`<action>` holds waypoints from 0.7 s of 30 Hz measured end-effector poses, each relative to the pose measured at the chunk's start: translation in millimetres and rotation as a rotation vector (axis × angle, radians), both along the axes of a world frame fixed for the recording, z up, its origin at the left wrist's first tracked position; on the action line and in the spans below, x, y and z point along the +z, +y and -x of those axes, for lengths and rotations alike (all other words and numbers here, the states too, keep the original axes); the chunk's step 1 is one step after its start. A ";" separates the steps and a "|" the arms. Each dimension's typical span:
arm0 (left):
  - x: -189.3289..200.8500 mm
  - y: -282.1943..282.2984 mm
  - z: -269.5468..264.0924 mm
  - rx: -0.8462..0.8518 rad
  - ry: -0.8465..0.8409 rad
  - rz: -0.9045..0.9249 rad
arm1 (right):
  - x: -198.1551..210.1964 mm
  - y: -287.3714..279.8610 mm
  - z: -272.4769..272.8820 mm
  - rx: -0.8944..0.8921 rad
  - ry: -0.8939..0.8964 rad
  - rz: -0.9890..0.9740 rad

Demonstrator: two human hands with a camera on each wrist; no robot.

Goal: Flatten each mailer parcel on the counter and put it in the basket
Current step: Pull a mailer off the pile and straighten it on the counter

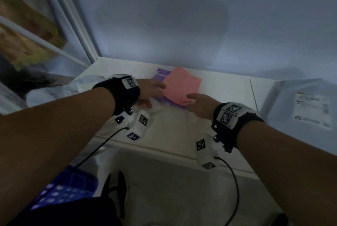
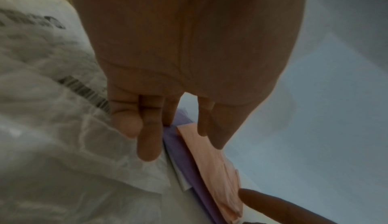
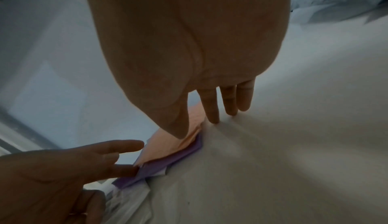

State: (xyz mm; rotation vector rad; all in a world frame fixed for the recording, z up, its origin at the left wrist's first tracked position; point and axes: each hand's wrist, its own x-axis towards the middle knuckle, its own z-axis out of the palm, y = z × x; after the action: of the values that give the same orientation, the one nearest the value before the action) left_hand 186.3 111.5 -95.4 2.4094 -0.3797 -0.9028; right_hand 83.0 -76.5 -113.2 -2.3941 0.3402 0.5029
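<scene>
A pink mailer (image 1: 182, 85) lies on top of a purple mailer (image 1: 161, 75) at the back of the white counter (image 1: 228, 87). My left hand (image 1: 156, 90) is at their left edge, its straight fingers touching the purple mailer (image 2: 184, 157) beside the pink mailer (image 2: 212, 157). My right hand (image 1: 191, 98) is at the pink mailer's near right corner. There its thumb lies over the pink mailer (image 3: 168, 144) and its straight fingertips (image 3: 214, 119) press down beside the edge. Neither hand holds anything. A blue perforated basket (image 1: 73, 185) sits low at the left.
A crumpled white mailer (image 1: 82, 83) with a barcode lies left of my left hand. A large pale mailer with a printed label (image 1: 300, 103) lies at the right end of the counter. A white wall stands close behind, and a window frame (image 1: 73, 25) is at the left.
</scene>
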 end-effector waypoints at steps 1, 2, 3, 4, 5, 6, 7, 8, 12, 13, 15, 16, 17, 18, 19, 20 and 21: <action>-2.8 -2.4 -2.1 -0.008 -0.008 0.008 | -2.5 1.1 -2.7 0.016 0.003 0.014; -4.6 -4.5 -4.1 -0.019 -0.016 0.017 | -4.6 1.6 -5.4 0.018 -0.005 0.028; -5.6 -6.7 -5.7 -0.032 -0.022 0.018 | -6.1 1.8 -7.4 0.015 -0.019 0.034; -5.6 -9.2 -5.9 -0.045 -0.033 0.010 | -7.4 1.8 -8.4 0.006 -0.039 0.034; -4.1 -12.2 -4.4 -0.055 -0.053 -0.001 | -7.7 1.2 -8.2 -0.002 -0.067 0.026; -2.0 -15.4 -2.0 -0.059 -0.077 -0.007 | -7.7 0.6 -7.0 -0.007 -0.094 0.010; 0.0 -18.2 0.7 -0.060 -0.103 -0.013 | -7.2 -0.1 -4.9 -0.010 -0.121 -0.001; 2.7 -20.8 3.5 -0.066 -0.131 -0.021 | -6.5 -0.9 -2.1 -0.015 -0.141 0.000; 10.8 -24.5 12.7 -0.076 -0.189 -0.043 | 5.8 -7.4 15.9 -0.121 -0.207 -0.038; 10.6 -25.4 14.8 -0.071 -0.179 -0.040 | 8.8 -10.0 19.1 -0.127 -0.219 -0.054; 10.1 -27.2 19.2 -0.062 -0.150 -0.035 | 14.5 -14.9 20.2 -0.136 -0.194 -0.097; 9.7 -28.6 21.2 -0.049 -0.139 -0.033 | 16.4 -17.5 19.2 -0.176 -0.162 -0.142; 9.7 -30.3 21.9 -0.035 -0.135 -0.030 | 18.5 -20.0 17.2 -0.237 -0.138 -0.198; 9.2 -32.4 21.1 -0.018 -0.134 -0.026 | 19.3 -23.4 14.4 -0.305 -0.121 -0.262; 7.9 -34.3 18.9 -0.002 -0.132 -0.024 | 19.1 -26.8 11.0 -0.372 -0.110 -0.330; 6.2 -35.4 16.2 0.006 -0.128 -0.026 | 18.5 -30.0 8.8 -0.433 -0.095 -0.399; 4.1 -36.1 13.5 0.010 -0.122 -0.032 | 16.3 -31.8 5.9 -0.477 -0.076 -0.465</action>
State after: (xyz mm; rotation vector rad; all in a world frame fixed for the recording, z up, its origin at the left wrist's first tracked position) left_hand 172.8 75.4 -91.2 2.5014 -0.4012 -0.7648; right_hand 77.1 -108.3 -96.9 -1.7974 0.6589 0.2345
